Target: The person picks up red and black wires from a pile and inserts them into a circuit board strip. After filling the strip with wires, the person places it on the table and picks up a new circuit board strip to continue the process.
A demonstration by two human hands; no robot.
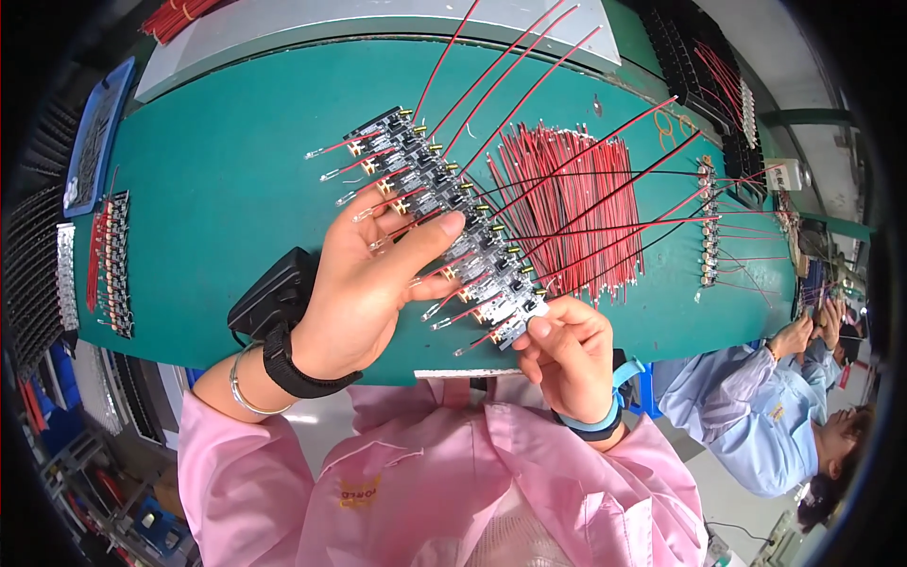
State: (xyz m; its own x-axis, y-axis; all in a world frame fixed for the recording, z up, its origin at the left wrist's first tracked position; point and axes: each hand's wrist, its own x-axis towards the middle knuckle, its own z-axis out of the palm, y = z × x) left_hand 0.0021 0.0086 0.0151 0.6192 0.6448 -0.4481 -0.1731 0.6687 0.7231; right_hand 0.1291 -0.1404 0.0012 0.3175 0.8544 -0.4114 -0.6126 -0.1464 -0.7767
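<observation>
My left hand [373, 274] is closed round a long black strip of small circuit boards [444, 194], its thumb lying across the top face. At the strip's near right end, my right hand [572, 354] pinches the last board between thumb and fingers. The strip is held tilted above the green table. Short red wires with clear tips stick out along its left side, and long red and black wires fan out from its right side. Behind it lies a broad pile of red and black wires [576, 208], partly covered by the strip's wires.
Another board strip [115, 265] lies at the table's left, near a blue tray [97, 137]. A wired strip [709, 222] lies at the right. A grey metal ledge [378, 42] runs along the back. A co-worker in light blue [756, 416] sits at the right.
</observation>
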